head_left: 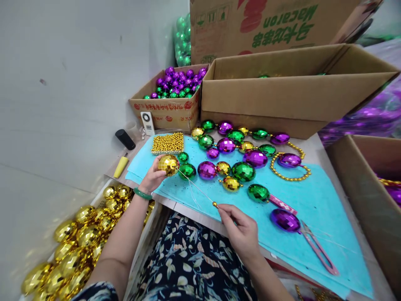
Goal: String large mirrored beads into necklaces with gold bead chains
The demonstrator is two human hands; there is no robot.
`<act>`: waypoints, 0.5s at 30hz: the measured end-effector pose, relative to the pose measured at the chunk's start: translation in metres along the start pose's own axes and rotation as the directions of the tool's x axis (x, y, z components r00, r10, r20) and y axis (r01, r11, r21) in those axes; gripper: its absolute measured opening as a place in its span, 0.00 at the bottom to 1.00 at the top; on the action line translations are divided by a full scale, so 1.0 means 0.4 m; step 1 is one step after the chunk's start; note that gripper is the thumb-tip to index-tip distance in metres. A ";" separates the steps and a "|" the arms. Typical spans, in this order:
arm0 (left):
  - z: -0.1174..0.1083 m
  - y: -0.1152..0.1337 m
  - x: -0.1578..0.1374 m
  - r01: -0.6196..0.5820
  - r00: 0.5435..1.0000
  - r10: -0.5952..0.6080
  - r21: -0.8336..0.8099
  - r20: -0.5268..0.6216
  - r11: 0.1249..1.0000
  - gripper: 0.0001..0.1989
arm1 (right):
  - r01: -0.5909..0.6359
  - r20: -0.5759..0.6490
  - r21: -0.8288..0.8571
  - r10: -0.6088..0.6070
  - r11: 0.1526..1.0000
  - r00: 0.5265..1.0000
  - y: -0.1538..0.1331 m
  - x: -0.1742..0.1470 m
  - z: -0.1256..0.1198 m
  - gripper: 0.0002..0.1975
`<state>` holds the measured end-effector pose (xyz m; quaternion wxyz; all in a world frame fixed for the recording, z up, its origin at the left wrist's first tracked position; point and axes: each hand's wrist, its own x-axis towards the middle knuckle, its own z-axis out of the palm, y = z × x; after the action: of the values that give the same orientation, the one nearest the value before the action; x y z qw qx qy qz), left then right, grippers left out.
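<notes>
My left hand (153,175), with a green bangle (142,194) at the wrist, is closed around a large gold faceted bead (169,165). A thin needle or stiff thread (197,187) runs from that bead toward my right hand (239,225). Thumb and forefinger of the right hand pinch its near end, right beside a small gold bead (215,204) on it. Loose white thread hangs below the large bead. Beyond my hands a garland of purple, green and gold faceted beads (226,145) lies on the blue cloth (300,190). Pink-handled scissors (320,252) rest at the right by a purple bead (285,220).
A clear tray of small gold beads (168,143) stands at the back left. Behind are a box of purple and green balls (164,109) and a larger carton (266,96). Gold beads (89,236) fill a container at lower left. A yellow-handled tool (120,166) lies near the table edge.
</notes>
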<state>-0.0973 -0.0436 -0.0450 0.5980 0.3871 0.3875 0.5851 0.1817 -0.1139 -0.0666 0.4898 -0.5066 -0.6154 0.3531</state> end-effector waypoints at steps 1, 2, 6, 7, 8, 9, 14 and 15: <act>-0.001 0.000 0.000 0.002 1.000 -0.002 -0.002 0.000 1.000 0.33 | 0.007 0.001 -0.005 -0.007 1.000 1.000 -0.003 0.000 0.001 0.10; -0.001 0.001 -0.001 0.004 1.000 -0.004 -0.001 0.000 1.000 0.33 | 0.014 0.001 -0.008 -0.014 1.000 1.000 -0.005 0.000 0.001 0.10; 0.003 0.004 -0.002 -0.004 1.000 0.004 0.000 0.001 1.000 0.32 | 0.029 0.002 -0.020 -0.029 0.999 1.000 -0.012 -0.001 0.002 0.09; 0.005 0.005 -0.003 -0.010 1.000 0.010 -0.001 0.007 1.000 0.31 | 0.032 0.004 -0.024 -0.032 0.999 0.999 -0.013 -0.001 0.002 0.09; 0.007 0.007 -0.004 -0.015 1.000 0.015 -0.002 0.016 1.000 0.31 | 0.037 0.006 -0.030 -0.037 0.999 0.999 -0.014 -0.002 0.001 0.09; 0.009 0.009 -0.004 -0.023 0.999 0.023 -0.001 0.026 1.000 0.31 | 0.046 0.008 -0.037 -0.046 0.998 0.999 -0.015 -0.002 0.001 0.10; 0.019 0.025 -0.008 -0.067 0.997 0.063 0.087 0.048 0.994 0.33 | 0.076 0.012 -0.076 -0.075 0.994 0.997 -0.022 -0.006 -0.008 0.10; 0.019 0.029 -0.009 -0.070 0.997 0.066 0.104 0.047 0.992 0.33 | 0.075 0.014 -0.081 -0.074 0.994 0.997 -0.024 -0.007 -0.010 0.10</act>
<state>-0.0950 -0.0472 -0.0314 0.5647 0.4437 0.3914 0.5754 0.1828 -0.1191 -0.0572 0.4779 -0.5010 -0.6506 0.3120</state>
